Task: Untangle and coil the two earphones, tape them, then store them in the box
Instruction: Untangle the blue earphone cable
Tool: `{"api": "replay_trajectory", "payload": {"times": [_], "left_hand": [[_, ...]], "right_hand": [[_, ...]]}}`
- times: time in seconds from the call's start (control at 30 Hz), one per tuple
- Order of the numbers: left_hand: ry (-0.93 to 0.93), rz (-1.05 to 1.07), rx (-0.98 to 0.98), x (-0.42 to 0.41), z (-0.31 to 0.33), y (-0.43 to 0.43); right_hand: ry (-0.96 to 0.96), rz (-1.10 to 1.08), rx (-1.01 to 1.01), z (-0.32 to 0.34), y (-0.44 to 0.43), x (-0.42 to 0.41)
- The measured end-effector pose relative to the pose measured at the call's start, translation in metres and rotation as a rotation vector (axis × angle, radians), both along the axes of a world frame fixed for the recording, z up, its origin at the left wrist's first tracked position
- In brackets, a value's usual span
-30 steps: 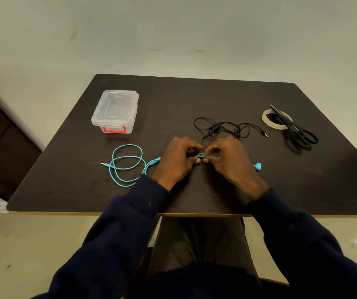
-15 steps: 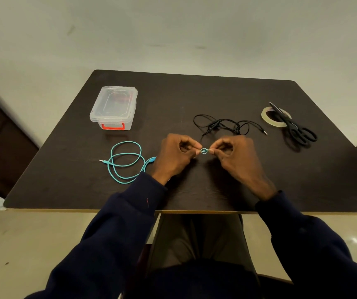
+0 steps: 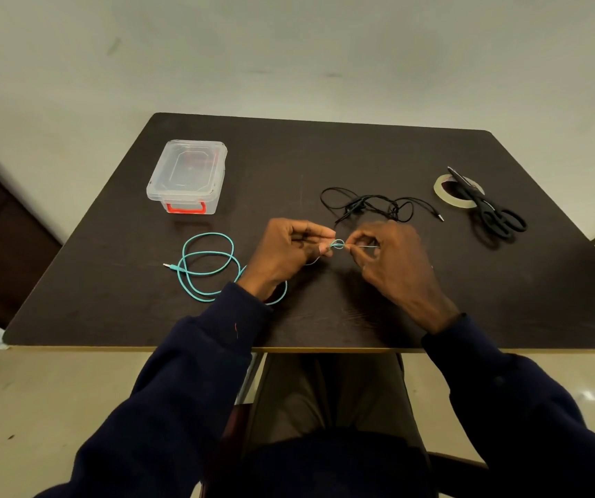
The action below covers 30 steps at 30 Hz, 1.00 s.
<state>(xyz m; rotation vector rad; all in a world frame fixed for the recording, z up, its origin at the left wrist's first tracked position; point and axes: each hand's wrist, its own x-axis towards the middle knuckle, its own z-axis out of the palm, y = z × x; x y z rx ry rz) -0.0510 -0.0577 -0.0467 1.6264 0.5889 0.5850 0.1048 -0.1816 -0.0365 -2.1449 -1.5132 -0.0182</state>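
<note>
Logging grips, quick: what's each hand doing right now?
Left hand: pinching the teal earphone cord by its small loop.
Right hand: pinching the same cord, other side.

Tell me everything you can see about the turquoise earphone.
The turquoise earphone is a thin, rubbery-looking cable. Its plug end lies in loose overlapping loops on the dark table, with the plug pointing left. The cable passes under the left hand to a small tangled loop, pinched there by that hand and the right hand. No earbuds show.
</note>
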Motion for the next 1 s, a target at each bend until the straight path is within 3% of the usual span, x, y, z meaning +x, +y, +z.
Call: {"api": "replay_trajectory", "payload": {"times": [0.17, 0.47, 1.0], "left_hand": [[-0.013, -0.055, -0.113, -0.005, 0.003, 0.006], [-0.067, -0.006, -0.104, -0.002, 0.001, 0.001], [-0.086, 0.053, -0.055, 0.001, -0.001, -0.001]], "right_hand": [[-0.036, -0.005, 0.048, 0.001, -0.002, -0.001], [-0.354, 0.002, 0.201, -0.003, -0.003, -0.008], [-0.448, 0.087, 0.201, -0.010, -0.006, -0.005]]}}
